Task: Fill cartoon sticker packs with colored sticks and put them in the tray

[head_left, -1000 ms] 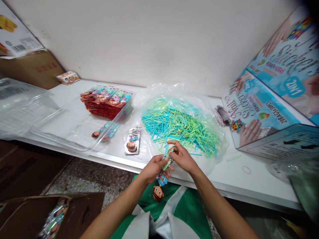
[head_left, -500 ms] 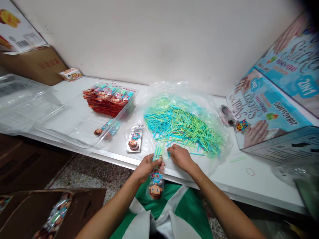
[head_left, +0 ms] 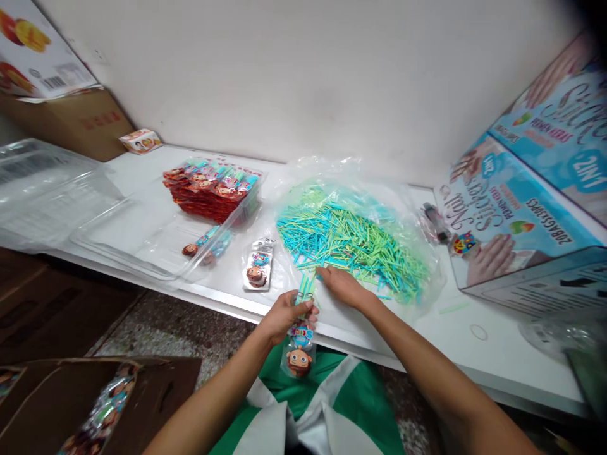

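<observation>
My left hand (head_left: 283,316) is closed on a small clear packet (head_left: 300,344) printed with a cartoon face, held at the table's front edge. A few blue and green sticks (head_left: 306,287) poke out of the packet's top. My right hand (head_left: 342,285) rests with fingers curled at the near edge of a big pile of blue and green sticks (head_left: 351,243) that lies on a clear plastic sheet (head_left: 417,208). Whether its fingers pinch a stick is hidden.
One filled packet (head_left: 258,265) lies left of the pile. A clear tray (head_left: 142,234) holds a stack of packets (head_left: 208,189) and a loose one (head_left: 206,243). Printed blue boxes (head_left: 516,215) stand at the right. A brown carton (head_left: 95,404) sits on the floor at lower left.
My right hand let go of the packet and went to the stick pile, then slid a little further along its edge. My left hand turned the packet upright, sticks pointing up.
</observation>
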